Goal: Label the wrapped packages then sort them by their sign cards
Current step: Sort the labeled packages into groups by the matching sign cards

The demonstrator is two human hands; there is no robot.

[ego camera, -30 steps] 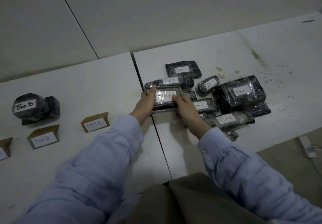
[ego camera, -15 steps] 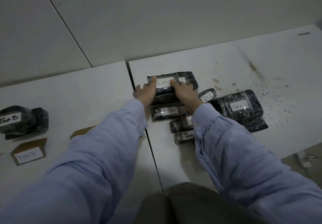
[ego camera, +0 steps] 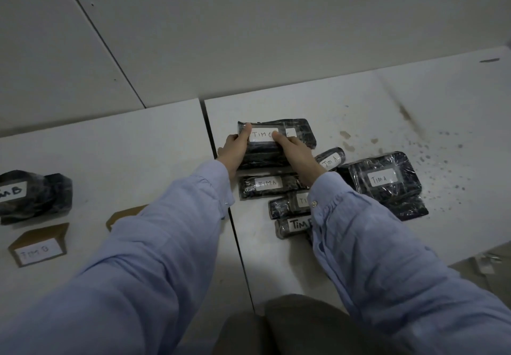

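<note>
Both hands on one item: left hand [ego camera: 235,148] grips the left end of the TIM C package [ego camera: 262,148], thumb on top; right hand [ego camera: 297,155] grips the right end, a fingertip on its label. The package's long axis runs left to right, at the far edge of the right desk [ego camera: 345,258].

Left to right:
- TIM B package [ego camera: 36,194], behind the TIM B sign card [ego camera: 38,248]
- second sign card [ego camera: 124,215], half under the left sleeve, lettering hidden; judged the likely C station, lying left of and nearer than the held package, on the left hand's side
- under package [ego camera: 300,133], label ending "c", beneath the held one; contact not discernible
- TIM A packages: flat bar [ego camera: 265,184], small roll [ego camera: 330,160], large block [ego camera: 383,179]

No bin or tray in view
</note>
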